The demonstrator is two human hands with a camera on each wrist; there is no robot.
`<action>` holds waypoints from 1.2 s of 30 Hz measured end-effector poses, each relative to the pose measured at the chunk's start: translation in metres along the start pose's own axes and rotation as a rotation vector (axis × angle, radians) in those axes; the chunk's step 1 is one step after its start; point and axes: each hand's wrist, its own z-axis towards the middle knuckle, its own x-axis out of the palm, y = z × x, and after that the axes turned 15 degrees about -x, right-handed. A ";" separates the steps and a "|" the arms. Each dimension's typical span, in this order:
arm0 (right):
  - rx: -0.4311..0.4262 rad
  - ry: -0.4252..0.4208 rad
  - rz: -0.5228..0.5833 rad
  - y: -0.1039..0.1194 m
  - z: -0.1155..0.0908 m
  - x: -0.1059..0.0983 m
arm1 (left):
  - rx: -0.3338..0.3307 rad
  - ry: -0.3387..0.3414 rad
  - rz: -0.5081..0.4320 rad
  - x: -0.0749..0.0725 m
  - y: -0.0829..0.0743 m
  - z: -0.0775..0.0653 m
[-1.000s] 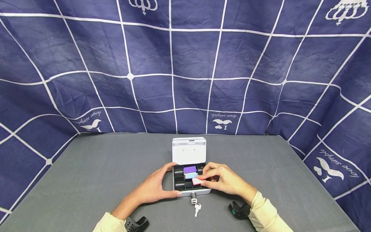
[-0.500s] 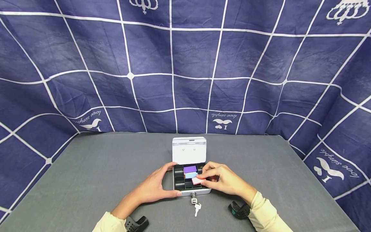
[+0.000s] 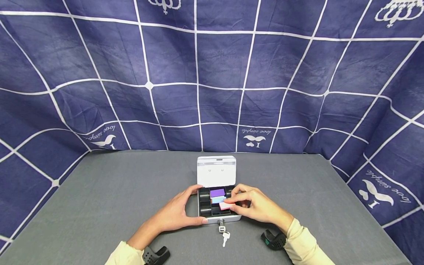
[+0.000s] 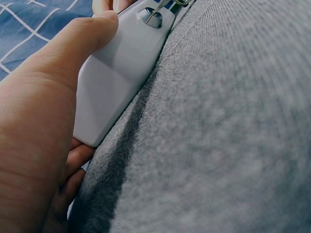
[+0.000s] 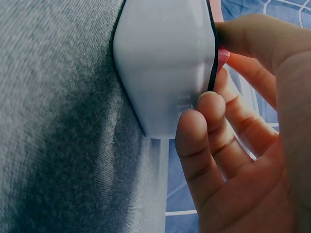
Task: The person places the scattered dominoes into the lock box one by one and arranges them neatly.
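Observation:
A small white cash box (image 3: 228,218) with its lid (image 3: 216,175) raised sits on the table in the head view. My left hand (image 3: 177,211) holds the box's left side, thumb on the front wall and fingers at the far left. Between thumb and index finger, my right hand (image 3: 256,206) pinches a small flat white-and-pink block (image 3: 224,206) over the black compartment tray (image 3: 205,210). Purple (image 3: 217,193) and light-blue (image 3: 217,200) blocks lie in the middle compartments. In the right wrist view, two other right fingertips (image 5: 192,128) rest against the box's side wall (image 5: 163,63); only a pink bit of the block shows.
A key (image 3: 226,237) hangs from another key (image 3: 221,229) in the lock at the box's front. Grey cloth (image 3: 132,176) covers the table, and a blue curtain (image 3: 218,73) with white lines stands behind it. Black bands (image 3: 273,240) sit at both wrists.
The white-and-pink block has shifted very slightly in the right hand's pinch. Both hands otherwise stay in place, and the head view has tilted a touch.

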 end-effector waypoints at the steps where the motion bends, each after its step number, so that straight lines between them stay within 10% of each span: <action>1: 0.000 0.000 0.002 0.000 0.000 0.000 | 0.001 -0.001 0.000 0.000 0.000 0.000; 36: -0.024 -0.019 0.083 0.000 0.000 0.002 | -0.003 0.000 0.002 0.000 0.000 0.000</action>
